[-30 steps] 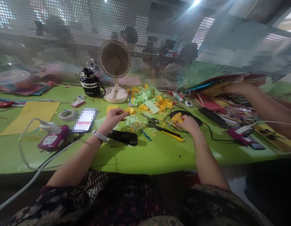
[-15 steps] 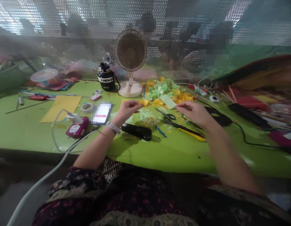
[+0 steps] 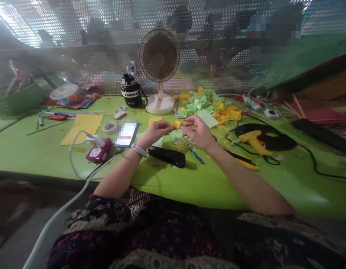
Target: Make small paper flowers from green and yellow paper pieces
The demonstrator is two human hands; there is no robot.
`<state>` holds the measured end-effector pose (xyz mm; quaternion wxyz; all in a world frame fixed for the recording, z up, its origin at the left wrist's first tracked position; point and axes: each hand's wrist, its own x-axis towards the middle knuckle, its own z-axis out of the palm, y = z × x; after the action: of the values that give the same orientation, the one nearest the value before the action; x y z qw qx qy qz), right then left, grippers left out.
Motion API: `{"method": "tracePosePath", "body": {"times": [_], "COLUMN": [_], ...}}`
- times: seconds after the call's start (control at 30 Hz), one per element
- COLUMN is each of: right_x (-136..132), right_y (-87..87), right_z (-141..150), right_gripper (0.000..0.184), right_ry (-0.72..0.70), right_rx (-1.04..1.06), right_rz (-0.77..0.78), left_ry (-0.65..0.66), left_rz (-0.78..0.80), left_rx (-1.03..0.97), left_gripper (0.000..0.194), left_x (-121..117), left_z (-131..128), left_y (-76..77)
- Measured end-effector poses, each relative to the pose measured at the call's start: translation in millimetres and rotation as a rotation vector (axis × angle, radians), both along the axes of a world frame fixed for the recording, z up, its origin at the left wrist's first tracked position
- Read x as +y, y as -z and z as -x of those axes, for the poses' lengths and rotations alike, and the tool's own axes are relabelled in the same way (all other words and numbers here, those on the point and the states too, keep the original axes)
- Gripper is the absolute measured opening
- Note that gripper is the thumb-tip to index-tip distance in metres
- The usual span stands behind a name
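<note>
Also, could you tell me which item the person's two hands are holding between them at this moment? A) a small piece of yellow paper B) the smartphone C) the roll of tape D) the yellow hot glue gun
A: the left hand and right hand meet at a small piece of yellow paper, while the yellow hot glue gun lies off to the right.

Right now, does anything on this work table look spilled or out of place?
Yes. Green and yellow paper scraps lie strewn in a loose heap and spill across the green tabletop, looking untidy. A white cable also droops over the table edge beside the left forearm.
</note>
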<state>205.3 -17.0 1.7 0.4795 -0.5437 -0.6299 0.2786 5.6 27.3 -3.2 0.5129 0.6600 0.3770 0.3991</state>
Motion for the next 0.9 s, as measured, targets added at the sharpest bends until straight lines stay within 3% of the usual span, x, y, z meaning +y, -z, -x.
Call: {"method": "tracePosePath", "body": {"times": [0.07, 0.2, 0.37, 0.53, 0.63, 0.77, 0.9], "right_x": [0.5, -1.0, -2.1, 6.0, 11.2, 13.8, 12.4], "right_y": [1.4, 0.0, 2.5, 8.3, 8.2, 10.2, 13.1], "right_z": [-3.8, -6.7, -0.8, -5.1, -14.4, -21.4, -19.5], "right_gripper": [0.044, 0.031, 0.026, 0.018, 0.015, 0.012, 0.011], "right_ry": [0.000, -0.055, -0.052, 0.050, 0.149, 0.183, 0.162], "right_rx": [0.036, 0.033, -0.077, -0.156, -0.183, -0.240, -0.297], "right_rz": [0.020, 0.024, -0.059, -0.121, -0.170, -0.186, -0.161], "left_ry": [-0.002, 0.001, 0.037, 0.028, -0.038, -0.008, 0.022], "left_rz": [0.002, -0.024, -0.200, -0.254, -0.288, -0.285, -0.244], "left_rx": [0.007, 0.048, 0.105, 0.208, 0.431, 0.859, 0.960], "left_gripper": [0.032, 0.031, 0.029, 0.034, 0.033, 0.036, 0.039], "left_x": [1.1, 3.0, 3.9, 3.2, 4.3, 9.1, 14.2], "left_z": [0.9, 2.7, 1.9, 9.2, 14.2, 9.0, 1.8], "left_y": [1.3, 4.3, 6.9, -3.0, -12.4, -14.0, -3.8]}}
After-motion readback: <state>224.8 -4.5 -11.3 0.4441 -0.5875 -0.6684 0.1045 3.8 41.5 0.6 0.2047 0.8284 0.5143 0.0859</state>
